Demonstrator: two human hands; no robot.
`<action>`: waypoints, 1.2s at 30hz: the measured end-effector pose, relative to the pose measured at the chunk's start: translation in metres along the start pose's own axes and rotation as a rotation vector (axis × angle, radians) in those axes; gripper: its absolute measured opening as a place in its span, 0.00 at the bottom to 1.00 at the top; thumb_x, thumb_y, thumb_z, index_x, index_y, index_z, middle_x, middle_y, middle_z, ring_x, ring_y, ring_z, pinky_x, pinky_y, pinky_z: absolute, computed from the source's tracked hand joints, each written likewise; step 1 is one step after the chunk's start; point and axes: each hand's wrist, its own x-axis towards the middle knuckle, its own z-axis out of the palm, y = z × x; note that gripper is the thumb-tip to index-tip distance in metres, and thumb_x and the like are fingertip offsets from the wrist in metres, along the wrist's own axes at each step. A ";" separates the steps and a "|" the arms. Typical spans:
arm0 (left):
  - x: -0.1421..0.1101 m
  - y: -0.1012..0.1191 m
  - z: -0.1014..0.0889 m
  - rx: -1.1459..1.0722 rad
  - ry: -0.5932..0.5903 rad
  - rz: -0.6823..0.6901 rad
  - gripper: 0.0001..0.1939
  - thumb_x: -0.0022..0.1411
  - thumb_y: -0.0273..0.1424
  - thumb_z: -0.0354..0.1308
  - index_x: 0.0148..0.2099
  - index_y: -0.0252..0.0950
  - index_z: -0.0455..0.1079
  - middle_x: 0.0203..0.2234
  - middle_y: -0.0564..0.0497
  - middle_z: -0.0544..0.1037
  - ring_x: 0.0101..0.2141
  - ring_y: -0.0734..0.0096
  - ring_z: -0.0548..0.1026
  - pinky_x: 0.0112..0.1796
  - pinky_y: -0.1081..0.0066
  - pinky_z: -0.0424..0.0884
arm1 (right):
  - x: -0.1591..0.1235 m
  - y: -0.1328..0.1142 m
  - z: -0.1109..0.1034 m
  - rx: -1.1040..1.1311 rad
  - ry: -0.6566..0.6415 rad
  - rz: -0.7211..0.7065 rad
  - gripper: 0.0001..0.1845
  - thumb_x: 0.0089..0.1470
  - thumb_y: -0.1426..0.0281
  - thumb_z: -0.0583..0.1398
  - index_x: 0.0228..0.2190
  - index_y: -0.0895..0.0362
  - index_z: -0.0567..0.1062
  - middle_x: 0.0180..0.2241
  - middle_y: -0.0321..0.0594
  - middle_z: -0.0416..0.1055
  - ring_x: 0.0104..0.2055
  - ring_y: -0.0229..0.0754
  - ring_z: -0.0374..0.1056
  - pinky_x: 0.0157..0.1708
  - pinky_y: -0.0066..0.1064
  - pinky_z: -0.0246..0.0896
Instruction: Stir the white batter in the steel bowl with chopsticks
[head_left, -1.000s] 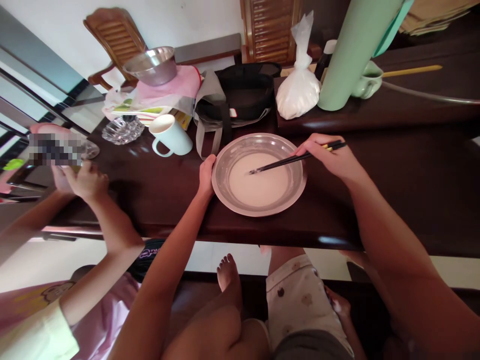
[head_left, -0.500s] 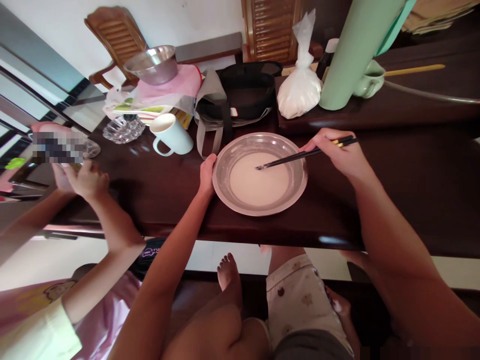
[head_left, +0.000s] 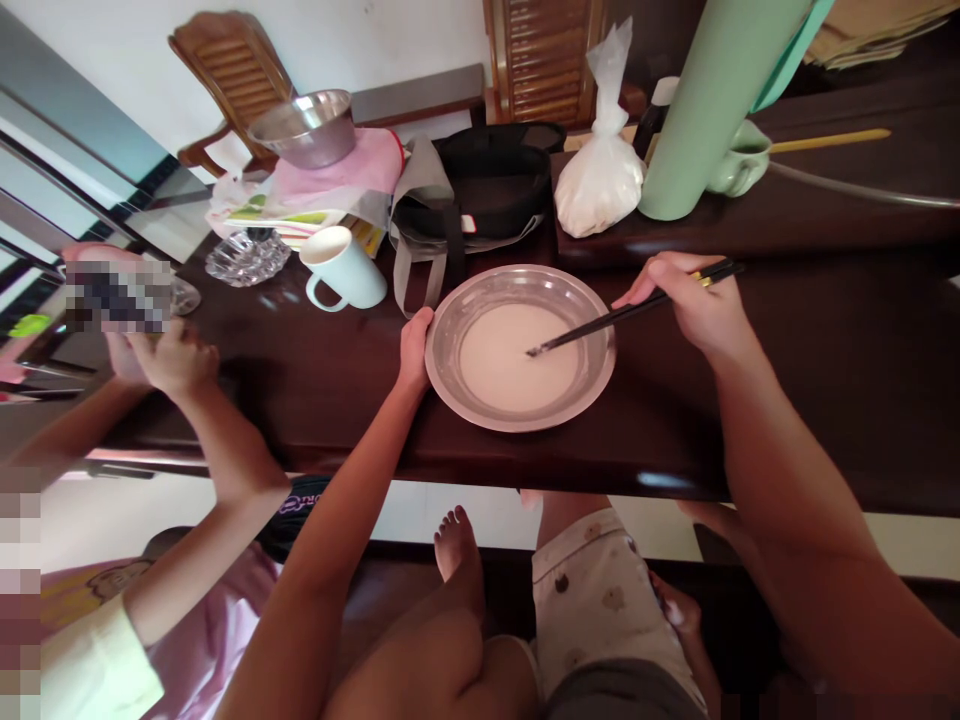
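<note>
A wide steel bowl [head_left: 450, 340] of pale, smooth batter [head_left: 510, 365] sits on the dark wooden table [head_left: 787, 400] near its front edge. My left hand [head_left: 414, 348] grips the bowl's left rim, fingers closed on it. My right hand [head_left: 694, 300] is closed on a pair of black chopsticks [head_left: 600, 322], whose tips dip into the batter right of the bowl's middle.
Another person's hands [head_left: 169, 360] hold something at the table's left end. Behind the bowl stand a white mug [head_left: 341, 270], a glass dish [head_left: 247, 258], a black bag [head_left: 480, 190], a tied bag of white powder [head_left: 600, 175], a green cylinder [head_left: 705, 110] and a second steel bowl [head_left: 304, 128].
My right hand has drifted right and the chopstick tips have swept from the bowl's left-centre to right of its middle. My left hand and the bowl have stayed put.
</note>
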 end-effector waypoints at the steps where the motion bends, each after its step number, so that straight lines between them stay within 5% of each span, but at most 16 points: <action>1: 0.000 0.000 0.000 0.004 -0.002 0.006 0.18 0.59 0.33 0.55 0.21 0.38 0.53 0.18 0.58 0.56 0.21 0.77 0.55 0.25 0.75 0.58 | 0.000 0.000 0.000 0.020 -0.026 0.005 0.18 0.59 0.57 0.60 0.21 0.51 0.79 0.24 0.36 0.78 0.30 0.43 0.74 0.37 0.38 0.69; 6: 0.000 0.000 0.000 0.010 -0.014 0.029 0.18 0.60 0.32 0.54 0.20 0.38 0.53 0.17 0.57 0.55 0.21 0.77 0.54 0.24 0.75 0.58 | -0.001 -0.005 0.010 -0.063 -0.178 0.056 0.14 0.59 0.58 0.60 0.27 0.50 0.81 0.32 0.36 0.81 0.37 0.43 0.75 0.41 0.37 0.69; 12: 0.000 0.001 0.001 0.000 -0.021 0.030 0.18 0.60 0.32 0.54 0.20 0.38 0.53 0.17 0.57 0.55 0.21 0.77 0.53 0.24 0.75 0.57 | 0.001 -0.002 0.000 0.012 0.002 0.016 0.17 0.58 0.58 0.60 0.22 0.51 0.79 0.24 0.36 0.77 0.31 0.43 0.75 0.38 0.38 0.68; 19: 0.000 0.001 0.000 0.002 -0.018 0.024 0.19 0.60 0.32 0.54 0.20 0.38 0.53 0.17 0.57 0.55 0.21 0.77 0.54 0.24 0.75 0.57 | -0.002 -0.006 0.011 -0.059 -0.195 0.066 0.13 0.59 0.59 0.60 0.28 0.50 0.81 0.31 0.36 0.80 0.38 0.43 0.75 0.41 0.36 0.67; 25: 0.000 -0.001 0.000 -0.019 -0.015 0.002 0.18 0.61 0.31 0.54 0.20 0.38 0.54 0.18 0.57 0.56 0.21 0.77 0.54 0.24 0.75 0.58 | 0.000 -0.002 -0.001 -0.018 -0.021 0.017 0.17 0.59 0.59 0.60 0.23 0.51 0.80 0.25 0.38 0.78 0.31 0.44 0.74 0.39 0.39 0.68; 31: 0.000 0.000 0.000 -0.007 -0.003 0.012 0.18 0.61 0.30 0.53 0.20 0.38 0.53 0.17 0.57 0.55 0.21 0.77 0.54 0.24 0.75 0.57 | -0.002 -0.009 0.011 -0.043 -0.221 0.081 0.14 0.59 0.60 0.59 0.27 0.51 0.81 0.30 0.38 0.80 0.38 0.44 0.75 0.41 0.37 0.68; 36: 0.001 0.000 0.001 0.008 -0.024 0.017 0.18 0.61 0.31 0.52 0.20 0.38 0.53 0.18 0.57 0.55 0.21 0.77 0.53 0.24 0.75 0.58 | -0.001 -0.004 0.003 -0.081 -0.010 0.040 0.14 0.58 0.59 0.61 0.26 0.50 0.80 0.29 0.36 0.79 0.35 0.44 0.75 0.42 0.39 0.68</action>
